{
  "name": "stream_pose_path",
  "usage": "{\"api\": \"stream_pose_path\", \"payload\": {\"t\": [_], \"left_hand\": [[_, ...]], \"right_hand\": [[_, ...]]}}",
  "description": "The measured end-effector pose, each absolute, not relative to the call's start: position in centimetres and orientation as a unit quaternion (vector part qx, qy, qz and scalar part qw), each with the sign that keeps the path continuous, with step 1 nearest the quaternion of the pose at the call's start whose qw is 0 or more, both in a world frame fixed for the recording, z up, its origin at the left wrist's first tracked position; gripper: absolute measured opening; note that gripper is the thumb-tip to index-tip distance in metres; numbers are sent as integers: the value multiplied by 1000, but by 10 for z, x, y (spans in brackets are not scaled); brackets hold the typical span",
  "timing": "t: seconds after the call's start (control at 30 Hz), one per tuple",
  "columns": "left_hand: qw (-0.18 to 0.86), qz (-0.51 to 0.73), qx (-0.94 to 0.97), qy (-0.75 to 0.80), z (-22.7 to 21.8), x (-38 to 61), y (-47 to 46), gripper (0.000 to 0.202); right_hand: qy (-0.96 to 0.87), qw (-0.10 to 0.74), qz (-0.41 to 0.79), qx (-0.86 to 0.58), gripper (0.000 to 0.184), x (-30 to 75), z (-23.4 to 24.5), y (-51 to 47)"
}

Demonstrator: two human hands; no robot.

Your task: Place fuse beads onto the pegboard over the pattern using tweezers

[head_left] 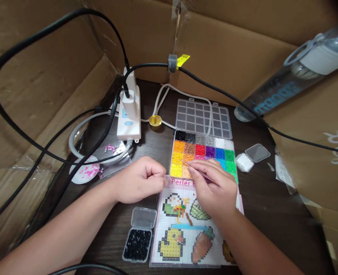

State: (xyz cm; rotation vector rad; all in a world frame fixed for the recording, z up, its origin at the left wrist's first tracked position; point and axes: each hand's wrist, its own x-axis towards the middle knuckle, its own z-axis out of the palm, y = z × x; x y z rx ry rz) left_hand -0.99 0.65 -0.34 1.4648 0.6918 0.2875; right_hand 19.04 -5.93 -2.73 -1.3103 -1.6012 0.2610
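My right hand (215, 185) holds tweezers (200, 174) in a pinch. Their tips are over the yellow and orange compartments of the bead box (200, 152), whose compartments hold beads sorted by colour. My left hand (143, 178) is closed in a fist at the box's front left corner; whatever its fingers may hold is hidden. Below both hands lies a Perler pattern sheet (186, 231) with a duck, a carrot and other pixel pictures. A few loose coloured beads and a blue strip (189, 227) lie on it. My right hand and forearm cover part of the sheet.
An open case of black beads (137, 244) stands left of the sheet. A small case with white contents (244, 162) is at the right. Behind are a power strip (129, 128), a gold cup (155, 121), looping black cables (215, 84) and a leaning bottle (283, 84). Cardboard walls surround the table.
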Motion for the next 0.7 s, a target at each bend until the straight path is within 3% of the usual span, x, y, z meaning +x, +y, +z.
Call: {"api": "stream_pose_path", "payload": {"t": [0.7], "left_hand": [[677,125,658,303,-1,-8,6,42]], "right_hand": [[-658,508,120,-542,17,191,-29,-60]]}}
